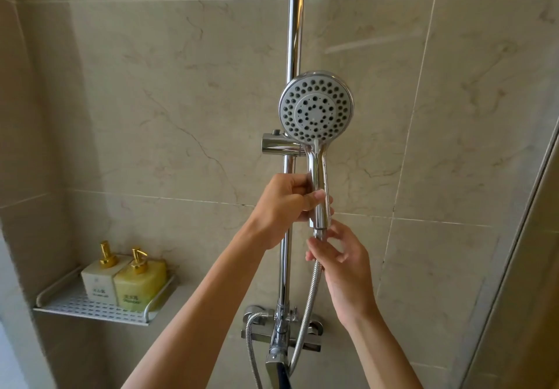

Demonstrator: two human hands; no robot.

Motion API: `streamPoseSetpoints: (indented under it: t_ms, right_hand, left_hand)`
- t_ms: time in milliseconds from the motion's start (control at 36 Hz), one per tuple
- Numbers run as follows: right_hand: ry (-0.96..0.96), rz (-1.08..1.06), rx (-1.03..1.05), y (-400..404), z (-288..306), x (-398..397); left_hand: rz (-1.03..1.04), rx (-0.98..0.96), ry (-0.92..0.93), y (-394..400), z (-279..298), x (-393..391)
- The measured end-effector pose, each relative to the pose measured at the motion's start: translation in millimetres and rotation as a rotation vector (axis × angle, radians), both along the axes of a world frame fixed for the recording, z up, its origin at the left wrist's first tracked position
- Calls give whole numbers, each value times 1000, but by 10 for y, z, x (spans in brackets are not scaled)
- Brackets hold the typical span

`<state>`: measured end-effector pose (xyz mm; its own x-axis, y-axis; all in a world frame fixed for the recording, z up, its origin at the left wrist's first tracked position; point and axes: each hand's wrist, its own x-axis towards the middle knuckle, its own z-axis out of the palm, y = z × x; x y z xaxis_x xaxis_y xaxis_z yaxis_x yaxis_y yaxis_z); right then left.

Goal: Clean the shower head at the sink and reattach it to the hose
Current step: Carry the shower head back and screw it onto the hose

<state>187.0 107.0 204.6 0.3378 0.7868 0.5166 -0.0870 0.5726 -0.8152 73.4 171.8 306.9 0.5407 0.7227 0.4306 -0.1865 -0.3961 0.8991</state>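
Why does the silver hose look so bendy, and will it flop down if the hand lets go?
The hose hangs in a loose curve below the shower head, so it is probably floppy and would likely swing down. Its ribbed metal looks shiny, maybe a bit slippery. The right hand pinches it near the top.

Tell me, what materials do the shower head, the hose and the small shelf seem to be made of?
Shower head: mirror-bright chromed body, perhaps plated plastic; matte grey face with nozzles. Hose: ribbed, shiny, looks like metal. Shelf: white, perforated, probably painted metal or plastic.
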Motion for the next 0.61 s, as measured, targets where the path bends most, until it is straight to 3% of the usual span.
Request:
streamPoseSetpoints:
  t_ms: [56,222,361,500,611]
  right_hand:
    - [99,-29,26,25,-2,5]
    - [145,-50,25,30,-31,24]
    - [131,79,-32,20,-15,36]
    - [326,381,-39,-29,39,62]
    - [278,458,-82,-58,39,121]
  left_hand:
    - [5,3,-4,-7,-2,8]
    - [-8,2,-16,18,22,-3]
    - [-35,-19,-24,-1,-1,9]
    - [-87,-66,-45,-6,-10,1]
    - [-123,-77,-43,-5,-27,-15]
